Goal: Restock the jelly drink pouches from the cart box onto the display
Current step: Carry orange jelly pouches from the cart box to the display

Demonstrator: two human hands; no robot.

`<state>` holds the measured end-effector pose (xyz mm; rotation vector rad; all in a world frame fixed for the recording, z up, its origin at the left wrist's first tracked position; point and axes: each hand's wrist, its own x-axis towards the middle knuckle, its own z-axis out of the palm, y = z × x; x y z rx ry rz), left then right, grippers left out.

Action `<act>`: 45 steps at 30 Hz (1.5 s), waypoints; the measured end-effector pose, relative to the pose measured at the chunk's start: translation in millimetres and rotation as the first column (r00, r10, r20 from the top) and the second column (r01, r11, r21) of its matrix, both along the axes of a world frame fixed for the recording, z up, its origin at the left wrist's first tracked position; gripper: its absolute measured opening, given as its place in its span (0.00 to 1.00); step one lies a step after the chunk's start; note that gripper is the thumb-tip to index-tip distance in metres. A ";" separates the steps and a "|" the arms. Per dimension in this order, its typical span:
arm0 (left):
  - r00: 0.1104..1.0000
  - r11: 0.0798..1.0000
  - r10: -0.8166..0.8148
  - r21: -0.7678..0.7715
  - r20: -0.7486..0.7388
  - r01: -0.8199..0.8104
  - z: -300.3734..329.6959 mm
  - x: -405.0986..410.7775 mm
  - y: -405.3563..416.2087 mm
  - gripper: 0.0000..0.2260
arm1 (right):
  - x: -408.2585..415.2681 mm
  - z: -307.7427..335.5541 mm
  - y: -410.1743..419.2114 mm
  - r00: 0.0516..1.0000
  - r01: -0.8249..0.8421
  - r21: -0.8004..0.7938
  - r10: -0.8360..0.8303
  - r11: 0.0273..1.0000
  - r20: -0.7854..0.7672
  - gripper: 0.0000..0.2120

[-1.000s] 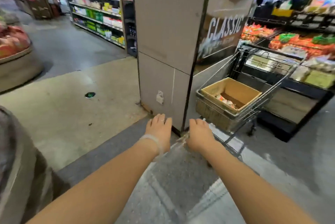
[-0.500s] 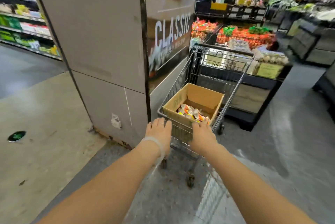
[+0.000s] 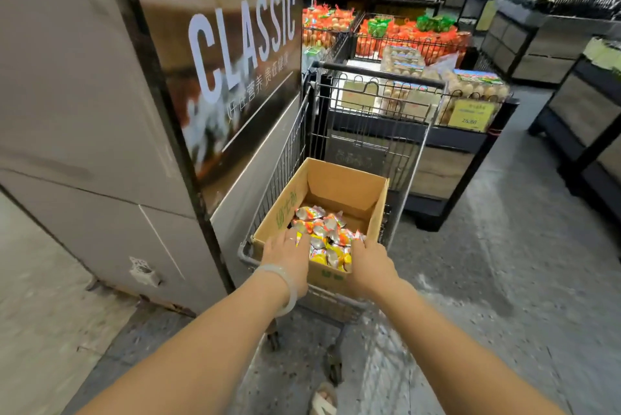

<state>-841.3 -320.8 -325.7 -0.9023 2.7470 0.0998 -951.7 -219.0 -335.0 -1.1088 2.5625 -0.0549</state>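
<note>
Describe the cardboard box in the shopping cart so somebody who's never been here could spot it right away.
Beside the tall grey pillar with the CLASSIC poster stands a grey wire shopping cart. In its near end sits the open brown cardboard box with green print. Unlike the egg cartons beyond, it holds a heap of shiny orange-and-yellow jelly drink pouches.

Both forearms are bare, with no sleeves in view. The left hand (image 3: 289, 255) carries a pale, translucent bangle (image 3: 284, 287) at the wrist and a thin ring (image 3: 291, 239) on one finger. The right hand (image 3: 371, 261) is unadorned.
</note>
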 end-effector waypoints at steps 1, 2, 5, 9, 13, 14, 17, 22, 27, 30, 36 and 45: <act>1.000 1.000 0.007 0.001 0.000 -0.007 -3.6 -15.1 -12.6 0.35 | -15.6 -5.3 -13.3 1.000 -0.010 0.006 0.010 1.000 -0.002 0.24; 1.000 1.000 0.017 0.001 0.000 -0.017 -6.2 -30.3 -25.0 0.35 | -31.0 -10.1 -26.5 1.000 -0.020 0.012 0.020 1.000 0.003 0.23; 0.999 0.999 0.036 -0.005 0.012 -0.036 -16.2 -76.5 -62.0 0.36 | -75.5 -21.7 -63.7 0.998 -0.029 0.016 0.028 0.999 0.048 0.21; 0.999 0.998 0.035 0.052 0.037 -0.037 -38.4 -128.4 -99.5 0.36 | -132.1 -39.6 -102.5 0.996 -0.010 0.005 0.009 1.000 0.085 0.18; 0.989 0.990 0.007 0.138 0.148 -0.028 -75.7 -157.0 -118.8 0.37 | -162.9 -73.1 -118.0 0.988 -0.003 0.082 -0.009 0.997 0.152 0.21; 0.986 0.987 0.001 0.156 0.165 -0.027 -86.8 -163.0 -125.0 0.38 | -167.4 -83.3 -120.9 0.984 -0.003 0.108 -0.017 0.994 0.178 0.23; 0.976 0.980 -0.018 0.195 0.218 -0.026 -114.9 -183.9 -145.8 0.37 | -179.0 -113.3 -130.1 0.958 0.034 0.168 -0.080 0.985 0.275 0.26; 0.966 0.960 -0.034 0.277 0.256 -0.040 -166.0 -228.5 -184.8 0.27 | -202.1 -164.6 -150.3 0.899 0.132 0.210 -0.206 0.969 0.387 0.28; 0.940 0.940 -0.082 0.338 0.331 -0.037 -224.2 -270.5 -220.0 0.34 | -229.3 -225.6 -180.4 0.835 0.239 0.262 -0.336 0.935 0.437 0.22; 0.925 0.937 -0.111 0.349 0.362 -0.024 -257.9 -295.4 -238.1 0.30 | -243.3 -259.6 -195.5 0.795 0.342 0.261 -0.426 0.903 0.431 0.28; 0.948 0.897 -0.076 0.437 0.308 -0.070 -307.4 -347.1 -250.9 0.22 | -271.9 -307.4 -207.4 0.474 0.711 0.298 -0.748 0.637 0.465 0.34; 0.866 0.732 0.273 0.494 0.418 -0.469 -339.6 -397.0 -245.6 0.20 | -273.3 -330.5 -223.2 0.485 0.655 0.426 -0.780 0.624 0.396 0.25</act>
